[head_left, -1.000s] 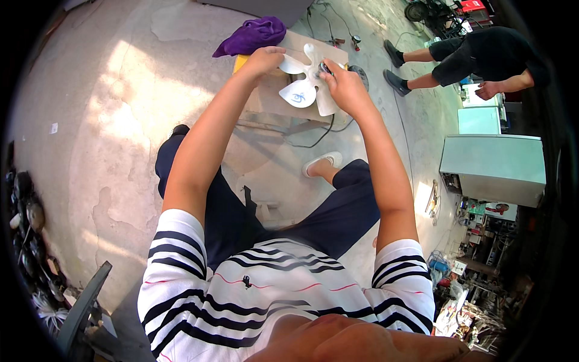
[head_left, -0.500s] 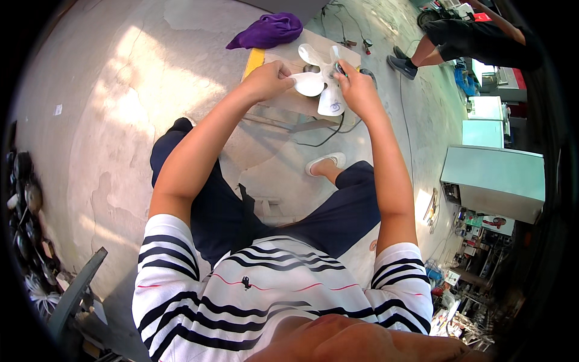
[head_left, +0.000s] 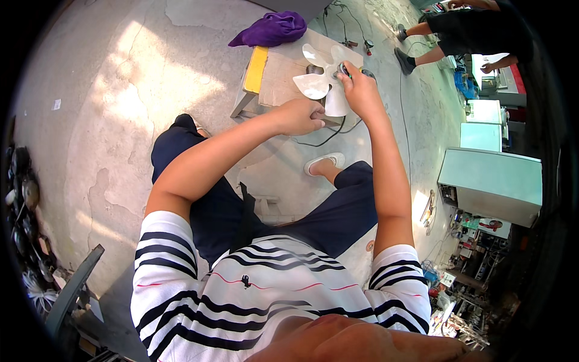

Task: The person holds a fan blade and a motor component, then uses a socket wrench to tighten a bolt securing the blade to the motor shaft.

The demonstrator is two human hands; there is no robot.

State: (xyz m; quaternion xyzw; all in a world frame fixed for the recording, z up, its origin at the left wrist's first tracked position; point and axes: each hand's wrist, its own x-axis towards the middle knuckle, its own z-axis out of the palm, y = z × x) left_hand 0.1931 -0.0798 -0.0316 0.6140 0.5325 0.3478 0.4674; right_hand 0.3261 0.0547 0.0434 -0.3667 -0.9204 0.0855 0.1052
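White fan blade (head_left: 322, 81) with broad rounded lobes, lying on a low table (head_left: 283, 75). Left hand (head_left: 301, 116), fingers curled shut on the near lobe's edge; right hand (head_left: 359, 90) closed over the hub, which it hides. Purple cloth (head_left: 271, 29) beyond the fingertips; bare concrete floor (head_left: 120, 90) to the left.

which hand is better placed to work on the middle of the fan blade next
Probably the right hand. It already sits over the hub of the white fan blade, fingers curled there around what looks like a small tool. The left hand is at the lower blade's edge, better suited to steadying it on the small table.
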